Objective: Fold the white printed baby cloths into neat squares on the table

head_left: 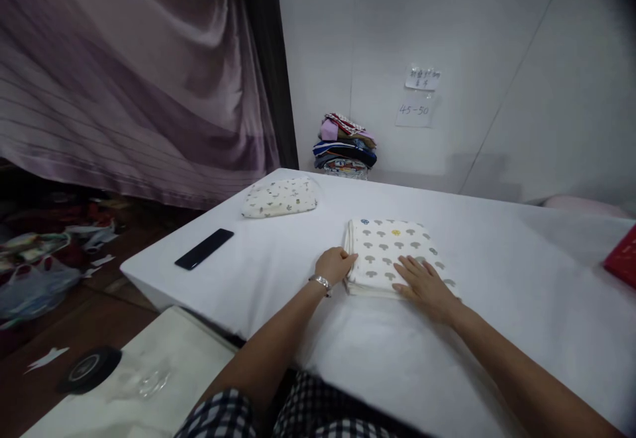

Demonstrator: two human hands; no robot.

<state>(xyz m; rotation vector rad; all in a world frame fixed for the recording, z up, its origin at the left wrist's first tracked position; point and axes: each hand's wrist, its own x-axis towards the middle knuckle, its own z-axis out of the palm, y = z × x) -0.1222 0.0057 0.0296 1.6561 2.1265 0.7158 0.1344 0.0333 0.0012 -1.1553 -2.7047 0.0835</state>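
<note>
A folded white cloth (385, 256) printed with grey mushrooms lies flat on the white table, its stacked layers showing along the left side. My left hand (335, 266), with a metal bracelet at the wrist, is at that left edge, its fingers closed on the layers. Spread across the cloth's lower right part, my right hand (422, 285) rests palm down with the fingers apart. Farther back to the left lies a second folded cloth (281, 197), white with small dark prints.
A black phone (204, 249) lies near the table's (278, 272) left edge. Behind the table stands a pile of folded fabrics (345, 143) against the wall. A red object (623, 258) sits at the far right. A cream surface (163, 358) adjoins at lower left.
</note>
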